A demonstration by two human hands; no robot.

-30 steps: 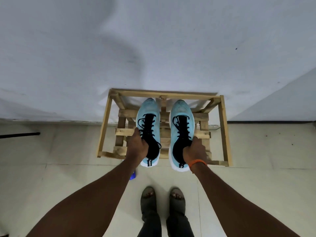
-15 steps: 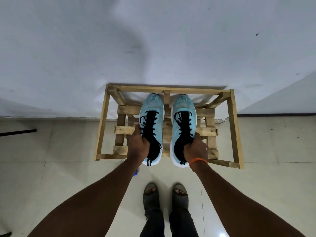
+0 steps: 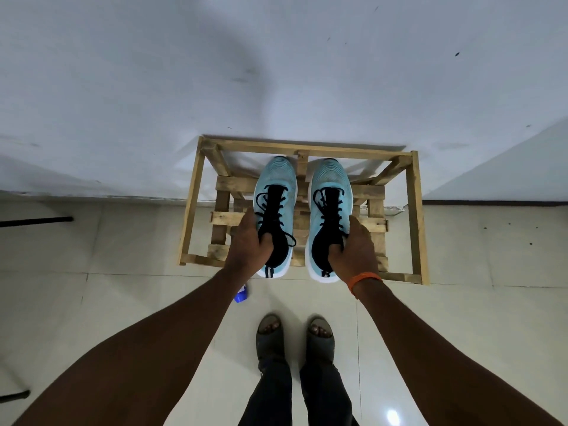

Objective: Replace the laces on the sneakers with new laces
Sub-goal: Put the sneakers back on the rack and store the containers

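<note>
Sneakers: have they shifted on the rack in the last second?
Yes, slightly: the sneakers overhang the front of the rack less, so toward the wall.

Two hands gripping a pair of light-blue sneakers over a wooden rack.

Left hand (image 3: 249,245) grips the left sneaker (image 3: 275,192) at its collar, fingers tucked into the opening; right hand (image 3: 353,253) does the same on the right sneaker (image 3: 330,195), an orange wristband (image 3: 364,279) at 6 o'clock of it. Both shoes sit side by side, toes at 12 o'clock, black laces (image 3: 270,210) threaded, one loop hanging loose on the left shoe. Wooden rack (image 3: 192,207) stands against a white wall (image 3: 276,72) on a tiled floor (image 3: 92,287). Small blue object (image 3: 241,295) on the floor at 7 o'clock of the rack, partly hidden by the left forearm. Person's feet in grey sandals (image 3: 293,335) at 6 o'clock.
</note>
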